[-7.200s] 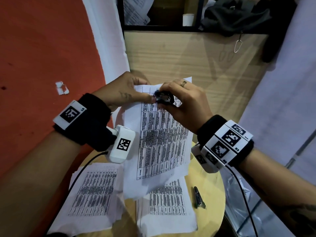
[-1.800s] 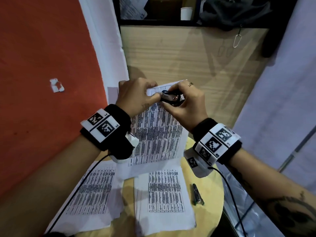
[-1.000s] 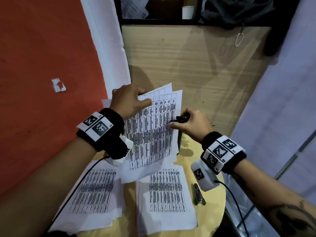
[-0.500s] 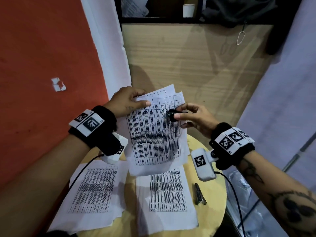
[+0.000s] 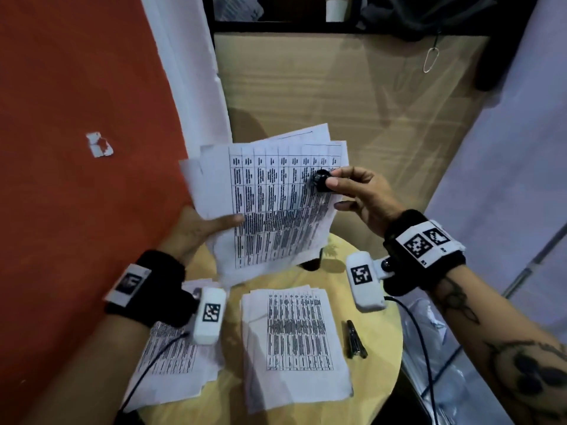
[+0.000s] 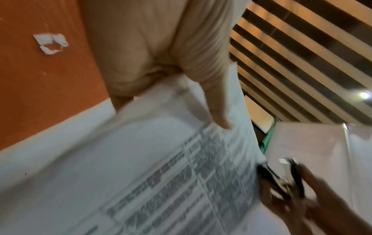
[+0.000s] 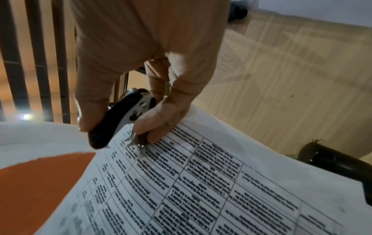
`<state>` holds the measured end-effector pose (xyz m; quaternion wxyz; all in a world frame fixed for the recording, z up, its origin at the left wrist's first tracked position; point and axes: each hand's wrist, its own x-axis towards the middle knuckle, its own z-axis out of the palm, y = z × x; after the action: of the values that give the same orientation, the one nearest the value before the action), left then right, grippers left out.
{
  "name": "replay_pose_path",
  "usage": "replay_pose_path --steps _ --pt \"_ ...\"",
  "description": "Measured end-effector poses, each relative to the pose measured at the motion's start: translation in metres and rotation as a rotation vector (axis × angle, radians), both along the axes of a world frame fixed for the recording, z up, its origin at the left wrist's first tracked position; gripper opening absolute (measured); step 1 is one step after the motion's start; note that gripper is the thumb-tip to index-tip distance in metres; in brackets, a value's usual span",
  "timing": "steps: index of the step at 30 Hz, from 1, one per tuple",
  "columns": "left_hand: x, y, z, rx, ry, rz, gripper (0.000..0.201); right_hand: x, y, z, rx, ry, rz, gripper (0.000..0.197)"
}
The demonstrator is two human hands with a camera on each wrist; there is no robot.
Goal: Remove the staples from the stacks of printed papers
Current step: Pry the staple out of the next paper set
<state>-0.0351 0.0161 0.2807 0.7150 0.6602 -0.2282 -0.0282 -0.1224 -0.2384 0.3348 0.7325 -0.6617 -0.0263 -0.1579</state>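
The held stack of printed papers (image 5: pixel 270 204) has fanned apart at its top edge since the staple remover (image 5: pixel 320 180) was last clamped at that corner. This suggests the staple is out and the sheets are now loose.

The left hand (image 5: pixel 199 230) has shifted from the top corner to the lower left edge of the held stack, thumb pressed on the top sheet. The right hand (image 5: pixel 359 194) pinches the staple remover between thumb and fingers at the upper right of the held stack.

Count:
- Paper stacks: three. One held; two on the round tabletop (image 5: pixel 377 317) below the held stack.
- Staple removers: one.
- A small dark metal tool (image 5: pixel 356 340), lower right of the held stack: one.
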Motion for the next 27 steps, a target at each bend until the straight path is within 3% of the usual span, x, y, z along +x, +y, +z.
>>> replay_pose_path --steps 2,4,9,11,13,15,18,21,23,27 --pt "0.003 -0.001 -0.01 -0.033 0.014 0.14 0.031 0.001 0.004 -0.008 -0.014 0.029 -0.017 0.042" --pt "0.013 0.01 -0.012 -0.055 0.031 0.206 0.03 0.0 0.005 -0.013 -0.018 0.049 -0.058 0.027" --pt "0.041 0.062 -0.024 0.136 0.055 0.348 0.019 -0.002 -0.001 -0.057 -0.024 0.139 -0.117 0.067" --pt "0.055 0.09 -0.042 0.302 0.181 0.344 0.009 0.001 -0.004 -0.09 -0.002 0.207 -0.118 0.06" --pt "0.071 0.113 -0.066 0.511 0.347 0.377 0.045 0.003 -0.004 -0.12 0.006 0.316 -0.114 0.035" --pt "0.081 0.125 -0.09 0.665 0.476 0.42 0.063 0.008 -0.005 -0.154 -0.026 0.457 -0.095 0.019" --pt "0.086 0.127 -0.118 0.831 0.455 0.428 0.055 0.012 -0.003 -0.198 -0.145 0.632 -0.064 0.027" --pt "0.102 0.132 -0.15 0.969 0.542 0.423 0.048 0.011 0.001 -0.235 -0.277 0.775 -0.023 0.023" --pt "0.109 0.135 -0.167 1.016 0.597 0.386 0.046 0.012 0.002 -0.253 -0.417 0.861 0.015 0.021" --pt "0.127 0.139 -0.195 1.157 0.583 0.348 0.045 0.013 0.009 -0.274 -0.807 0.948 0.071 0.04"
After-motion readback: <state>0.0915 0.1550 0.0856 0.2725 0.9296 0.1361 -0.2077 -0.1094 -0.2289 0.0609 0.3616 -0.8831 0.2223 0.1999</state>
